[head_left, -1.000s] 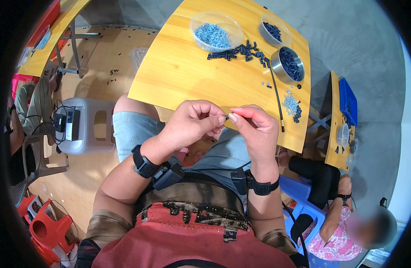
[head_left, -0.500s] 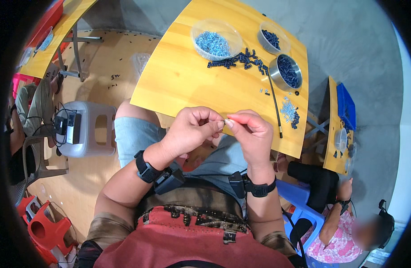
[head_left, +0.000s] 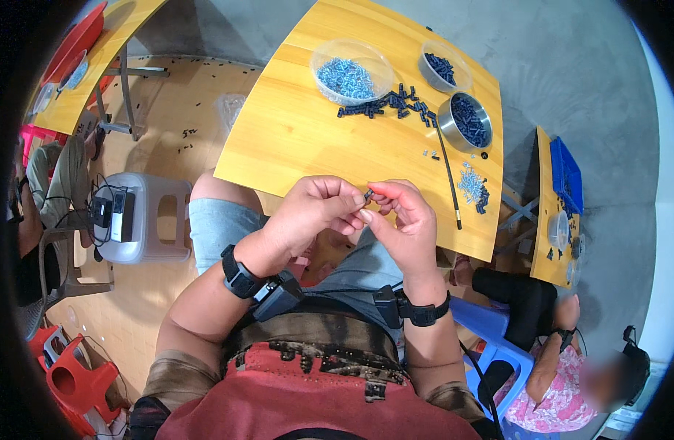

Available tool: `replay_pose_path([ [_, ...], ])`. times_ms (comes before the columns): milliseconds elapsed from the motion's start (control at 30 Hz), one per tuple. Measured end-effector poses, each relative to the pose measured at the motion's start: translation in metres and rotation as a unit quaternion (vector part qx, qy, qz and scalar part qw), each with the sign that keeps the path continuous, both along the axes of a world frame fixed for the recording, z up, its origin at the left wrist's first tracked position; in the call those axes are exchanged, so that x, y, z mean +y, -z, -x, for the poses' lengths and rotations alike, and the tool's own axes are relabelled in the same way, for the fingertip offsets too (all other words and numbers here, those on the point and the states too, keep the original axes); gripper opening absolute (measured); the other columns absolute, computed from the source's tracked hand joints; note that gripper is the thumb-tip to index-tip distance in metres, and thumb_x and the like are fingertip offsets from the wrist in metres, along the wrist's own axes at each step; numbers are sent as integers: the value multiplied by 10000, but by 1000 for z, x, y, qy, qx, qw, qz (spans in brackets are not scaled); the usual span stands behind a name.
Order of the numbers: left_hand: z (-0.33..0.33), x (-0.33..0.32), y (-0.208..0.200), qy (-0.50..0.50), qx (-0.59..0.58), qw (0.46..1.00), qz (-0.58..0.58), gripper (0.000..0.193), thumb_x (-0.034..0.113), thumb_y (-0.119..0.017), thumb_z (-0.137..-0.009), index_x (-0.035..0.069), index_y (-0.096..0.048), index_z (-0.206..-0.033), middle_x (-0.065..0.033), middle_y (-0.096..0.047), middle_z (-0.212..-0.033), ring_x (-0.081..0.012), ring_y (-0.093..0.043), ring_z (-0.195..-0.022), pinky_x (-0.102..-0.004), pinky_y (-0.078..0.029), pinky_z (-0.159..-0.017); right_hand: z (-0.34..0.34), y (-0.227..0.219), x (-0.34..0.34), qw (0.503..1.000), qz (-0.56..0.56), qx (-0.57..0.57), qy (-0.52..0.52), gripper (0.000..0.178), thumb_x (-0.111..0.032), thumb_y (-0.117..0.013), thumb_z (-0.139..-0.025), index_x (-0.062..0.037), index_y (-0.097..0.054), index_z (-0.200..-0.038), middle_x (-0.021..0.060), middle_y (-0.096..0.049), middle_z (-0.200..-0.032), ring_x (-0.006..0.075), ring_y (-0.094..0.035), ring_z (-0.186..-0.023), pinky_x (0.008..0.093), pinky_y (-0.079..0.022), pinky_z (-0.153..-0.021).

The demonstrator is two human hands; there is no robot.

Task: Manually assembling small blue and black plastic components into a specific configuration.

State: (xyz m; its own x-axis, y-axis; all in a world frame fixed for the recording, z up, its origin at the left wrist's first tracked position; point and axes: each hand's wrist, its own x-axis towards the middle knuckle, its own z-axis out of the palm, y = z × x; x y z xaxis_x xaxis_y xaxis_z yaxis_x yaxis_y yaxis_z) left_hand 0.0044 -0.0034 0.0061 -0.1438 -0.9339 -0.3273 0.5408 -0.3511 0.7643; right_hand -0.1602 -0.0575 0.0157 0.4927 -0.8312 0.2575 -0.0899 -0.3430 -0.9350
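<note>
In front of my lap, just off the table's near edge, both hands meet at fingertip level. My left hand (head_left: 318,207) pinches a small black tubular piece (head_left: 368,194) between thumb and forefinger, its end poking up past the fingertips. My right hand (head_left: 406,220) is curled close beside it, forefinger near the piece and thumb tip lower down against the other fingers. Whether that thumb presses on something tiny is hidden. Similar black pieces (head_left: 399,101) lie heaped on the yellow table (head_left: 278,139).
A clear bowl (head_left: 381,68) holds light-blue pieces; another clear bowl (head_left: 461,75) and a metal bowl (head_left: 446,125) hold black ones. A thin black stick (head_left: 448,172) lies near small clear pieces (head_left: 470,183). A person (head_left: 549,396) sits at right; a grey stool (head_left: 150,220) stands left.
The black piece now shows above my left fingertips. My right thumb has dropped lower and its forefinger has lifted, so the fingertips no longer meet at one point.
</note>
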Motion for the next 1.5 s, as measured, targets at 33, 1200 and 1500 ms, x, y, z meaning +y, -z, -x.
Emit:
replay_pose_path([
  [33,0,-1,0,-4,6,1000,-10,167,159,-580,-887,3,-621,-928,-56,-647,-825,-106,-610,-716,-226,-505,-646,-1,0,1,999,21,25,10,300,-9,-712,-688,-35,-618,-971,57,-601,-892,128,-560,-789,237,-445,-664],
  [1200,15,0,7,-23,48,998,-27,144,135,-595,-877,9,-641,-931,-61,-654,-870,-106,-618,-767,-226,-510,-699,4,0,1,978,181,102,20,332,5,-708,-627,-24,-598,-938,112,-599,-877,270,-562,-818,337,-468,-705],
  [1500,14,3,2,-30,77,996,-38,169,153,-578,-889,1,-633,-938,-78,-654,-872,-121,-625,-762,-243,-524,-688,3,0,9,985,153,72,41,322,9,-704,-645,-28,-589,-944,102,-594,-877,253,-558,-805,319,-464,-675],
])
